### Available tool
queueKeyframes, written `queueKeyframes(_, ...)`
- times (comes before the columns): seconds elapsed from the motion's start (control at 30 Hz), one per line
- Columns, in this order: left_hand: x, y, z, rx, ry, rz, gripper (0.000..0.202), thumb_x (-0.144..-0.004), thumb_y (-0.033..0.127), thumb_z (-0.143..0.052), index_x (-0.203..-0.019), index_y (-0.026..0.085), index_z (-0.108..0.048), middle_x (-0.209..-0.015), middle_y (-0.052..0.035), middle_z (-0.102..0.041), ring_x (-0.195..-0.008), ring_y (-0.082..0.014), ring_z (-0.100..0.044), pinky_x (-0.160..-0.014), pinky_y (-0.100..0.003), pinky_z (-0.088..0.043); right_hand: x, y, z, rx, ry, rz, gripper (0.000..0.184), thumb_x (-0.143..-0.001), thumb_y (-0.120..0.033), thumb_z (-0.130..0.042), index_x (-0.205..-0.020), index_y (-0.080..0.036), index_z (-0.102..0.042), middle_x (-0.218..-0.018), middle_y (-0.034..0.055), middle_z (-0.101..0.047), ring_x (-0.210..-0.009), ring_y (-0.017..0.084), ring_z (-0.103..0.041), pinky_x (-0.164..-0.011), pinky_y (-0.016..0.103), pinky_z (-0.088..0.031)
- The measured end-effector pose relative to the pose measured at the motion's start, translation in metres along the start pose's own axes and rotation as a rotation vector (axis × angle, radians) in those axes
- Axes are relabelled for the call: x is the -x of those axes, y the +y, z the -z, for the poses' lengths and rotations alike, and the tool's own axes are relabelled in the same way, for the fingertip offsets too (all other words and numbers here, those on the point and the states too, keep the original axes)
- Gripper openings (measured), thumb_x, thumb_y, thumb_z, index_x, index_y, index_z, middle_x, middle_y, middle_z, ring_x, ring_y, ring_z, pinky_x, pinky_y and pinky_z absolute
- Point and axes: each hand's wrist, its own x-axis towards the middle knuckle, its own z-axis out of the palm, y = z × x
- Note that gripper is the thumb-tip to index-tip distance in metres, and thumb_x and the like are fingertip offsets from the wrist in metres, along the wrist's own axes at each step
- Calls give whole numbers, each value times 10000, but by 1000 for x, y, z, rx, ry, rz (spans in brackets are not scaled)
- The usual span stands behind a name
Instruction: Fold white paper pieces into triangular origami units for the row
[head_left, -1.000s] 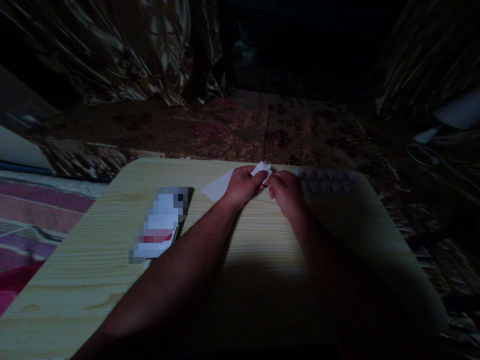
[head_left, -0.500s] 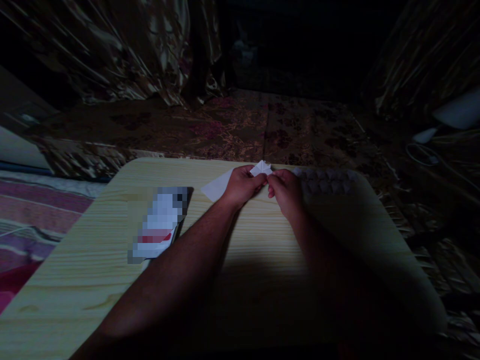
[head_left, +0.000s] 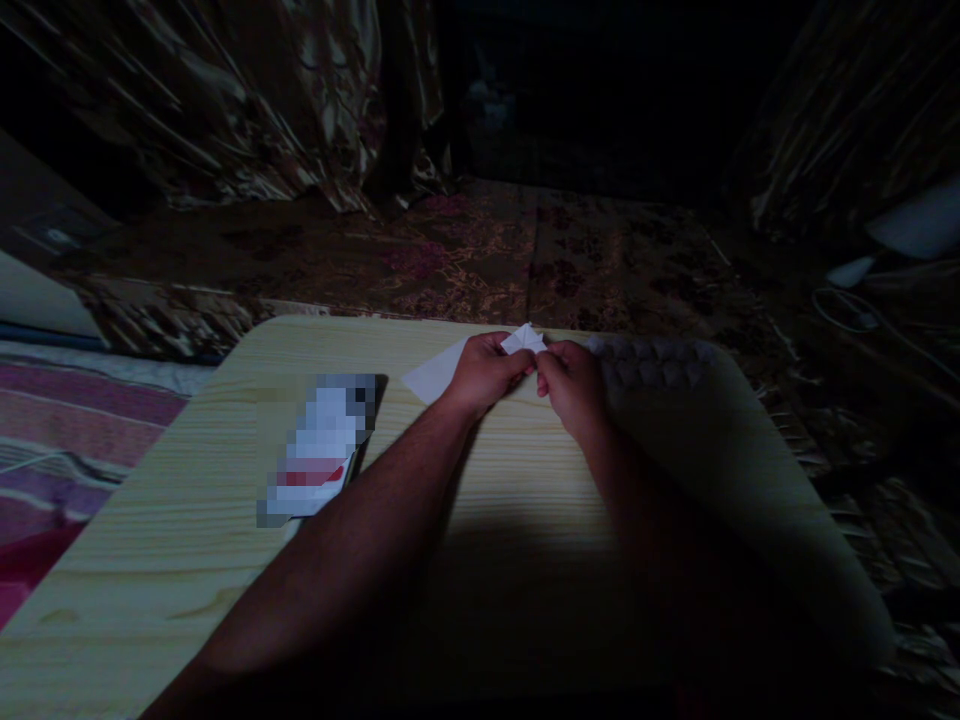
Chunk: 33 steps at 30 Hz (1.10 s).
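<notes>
Where the left hand [head_left: 484, 377] covers it, the folded paper [head_left: 523, 338] is hidden.

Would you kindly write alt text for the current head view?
A person's left hand and right hand hold a small folded white paper near the far edge of a pale wooden table. A white sheet lies to their left, a pixelated item farther left, and rows of dim, small objects to the right.
</notes>
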Motion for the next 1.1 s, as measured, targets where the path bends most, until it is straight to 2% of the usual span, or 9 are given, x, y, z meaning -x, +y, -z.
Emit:
queueKeyframes(0.4, 0, 0, -1, 52, 26, 1, 122, -582, 165, -705, -577, 151, -584, -471, 47, -527, -415, -57, -387, -434, -231, -231, 2, 0, 0, 22, -14, 30, 168, -800, -344, -582, -703, -208, -591, -494, -47, -536, -462, 119, -494, -470, 240, -375)
queueKeyframes(0.67, -2, -6, 0, -33, 29, -9, 116, -652, 237, -701, -647, 148, -628, -536, 21, -577, -453, -76, -447, -461, -237, -284, 2, 0, 0, 15, 13, 28, 185, -804, -326, -582, -659, -212, -594, -474, -45, -529, -452, 121, -486, -470, 247, -367)
queueKeyframes(1.1, 0, -4, 0, -10, 45, 1, 193, -657, 293, -738, -637, 145, -615, -519, 26, -551, -436, -69, -408, -453, -239, -263, 0, 10, -2, 19, 30, 44, 204, -808, -383, -601, -710, -206, -625, -493, -42, -550, -449, 128, -508, -457, 249, -370)
